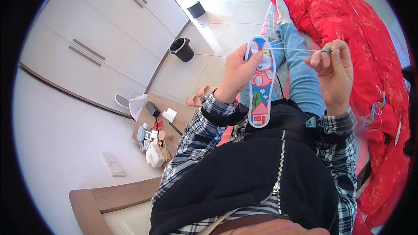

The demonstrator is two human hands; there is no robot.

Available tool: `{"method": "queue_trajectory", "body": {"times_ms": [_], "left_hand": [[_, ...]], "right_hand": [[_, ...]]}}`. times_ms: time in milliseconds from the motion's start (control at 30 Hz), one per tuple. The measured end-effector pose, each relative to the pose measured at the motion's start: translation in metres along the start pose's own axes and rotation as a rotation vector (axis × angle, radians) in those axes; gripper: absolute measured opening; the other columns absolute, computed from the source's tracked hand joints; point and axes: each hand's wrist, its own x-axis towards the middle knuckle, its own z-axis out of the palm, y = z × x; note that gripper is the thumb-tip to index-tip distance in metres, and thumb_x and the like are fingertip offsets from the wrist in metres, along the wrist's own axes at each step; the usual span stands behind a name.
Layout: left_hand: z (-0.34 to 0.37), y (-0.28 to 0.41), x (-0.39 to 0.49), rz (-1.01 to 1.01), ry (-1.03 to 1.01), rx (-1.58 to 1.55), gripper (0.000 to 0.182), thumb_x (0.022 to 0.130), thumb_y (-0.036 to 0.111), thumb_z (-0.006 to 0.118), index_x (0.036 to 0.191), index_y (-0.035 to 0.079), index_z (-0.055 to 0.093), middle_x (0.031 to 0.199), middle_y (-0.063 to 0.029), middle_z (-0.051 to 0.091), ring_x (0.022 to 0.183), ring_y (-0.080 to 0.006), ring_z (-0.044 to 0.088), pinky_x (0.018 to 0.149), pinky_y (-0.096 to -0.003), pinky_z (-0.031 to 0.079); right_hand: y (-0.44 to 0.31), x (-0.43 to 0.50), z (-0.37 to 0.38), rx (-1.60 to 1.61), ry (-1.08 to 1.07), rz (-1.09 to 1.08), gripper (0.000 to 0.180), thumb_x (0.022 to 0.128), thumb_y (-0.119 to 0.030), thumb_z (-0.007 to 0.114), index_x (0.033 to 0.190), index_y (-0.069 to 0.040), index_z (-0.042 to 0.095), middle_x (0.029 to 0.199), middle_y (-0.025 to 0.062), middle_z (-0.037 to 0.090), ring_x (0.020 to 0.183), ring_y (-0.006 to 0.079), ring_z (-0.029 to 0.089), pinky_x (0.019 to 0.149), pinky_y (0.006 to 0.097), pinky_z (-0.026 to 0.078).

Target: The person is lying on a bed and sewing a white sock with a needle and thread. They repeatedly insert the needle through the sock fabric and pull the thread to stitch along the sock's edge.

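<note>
My left hand grips a cross-stitched insole near its upper end, with the thumb on top of the rabbit pattern. The insole also shows a tree, small hearts and a pink-roofed house on blue, inside a white edge. A white thread runs taut from the insole's upper part across to my right hand. My right thumb and forefinger pinch together at the thread's end; whether a needle is there is too small to tell. A dark greenish ring or thimble sits on a right finger.
My jeans-clad legs stretch over the bed beside a red quilt. Colored thread skeins lie on the quilt at the right. A wooden bedside table at the left holds red-handled scissors and small items. A black bin stands on the floor.
</note>
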Motion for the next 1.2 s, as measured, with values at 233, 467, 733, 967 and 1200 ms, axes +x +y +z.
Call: {"method": "queue_trajectory", "body": {"times_ms": [233, 467, 733, 967, 1200], "left_hand": [[-0.009, -0.006, 0.004, 0.091, 0.114, 0.047, 0.023, 0.095, 0.013, 0.064, 0.111, -0.004, 0.065, 0.090, -0.0042, 0.071, 0.078, -0.0064, 0.063, 0.070, -0.0239, 0.052], [0.003, 0.005, 0.000, 0.145, 0.065, 0.101, 0.019, 0.095, 0.014, 0.064, 0.102, -0.003, 0.067, 0.084, -0.0039, 0.070, 0.073, -0.0061, 0.061, 0.066, -0.0250, 0.051], [0.016, 0.020, -0.003, 0.267, -0.056, 0.363, 0.021, 0.095, 0.016, 0.065, 0.104, -0.003, 0.066, 0.086, -0.0051, 0.070, 0.075, -0.0076, 0.062, 0.068, -0.0253, 0.051], [0.020, 0.022, -0.006, 0.319, -0.037, 0.355, 0.017, 0.089, 0.013, 0.066, 0.099, -0.001, 0.067, 0.080, -0.0118, 0.067, 0.069, -0.0220, 0.064, 0.066, -0.0333, 0.049], [0.016, 0.021, -0.004, 0.385, -0.079, 0.467, 0.021, 0.096, 0.017, 0.065, 0.103, -0.003, 0.068, 0.082, -0.0043, 0.069, 0.072, -0.0068, 0.061, 0.064, -0.0247, 0.049]], "right_hand": [[-0.031, 0.018, -0.038, -1.137, 0.471, -0.889, 0.010, 0.101, -0.005, 0.055, 0.110, -0.002, 0.050, 0.111, 0.0177, 0.063, 0.114, 0.0282, 0.063, 0.097, 0.0376, 0.050], [-0.021, 0.017, -0.028, -1.198, 0.360, -0.807, 0.009, 0.100, -0.006, 0.059, 0.107, -0.001, 0.056, 0.100, 0.0090, 0.063, 0.093, 0.0154, 0.063, 0.078, 0.0265, 0.051], [0.023, -0.002, 0.028, -0.645, 0.040, 0.164, 0.008, 0.099, -0.009, 0.062, 0.100, -0.002, 0.061, 0.080, -0.0045, 0.058, 0.071, -0.0020, 0.049, 0.059, 0.0162, 0.037], [0.025, -0.003, 0.030, -0.725, 0.006, 0.260, 0.006, 0.099, -0.008, 0.061, 0.099, -0.002, 0.060, 0.076, -0.0068, 0.056, 0.067, -0.0030, 0.046, 0.059, 0.0155, 0.034], [0.024, -0.003, 0.029, -0.744, 0.000, 0.281, 0.005, 0.099, -0.007, 0.061, 0.097, -0.003, 0.059, 0.071, -0.0080, 0.052, 0.063, -0.0038, 0.043, 0.056, 0.0158, 0.031]]}}
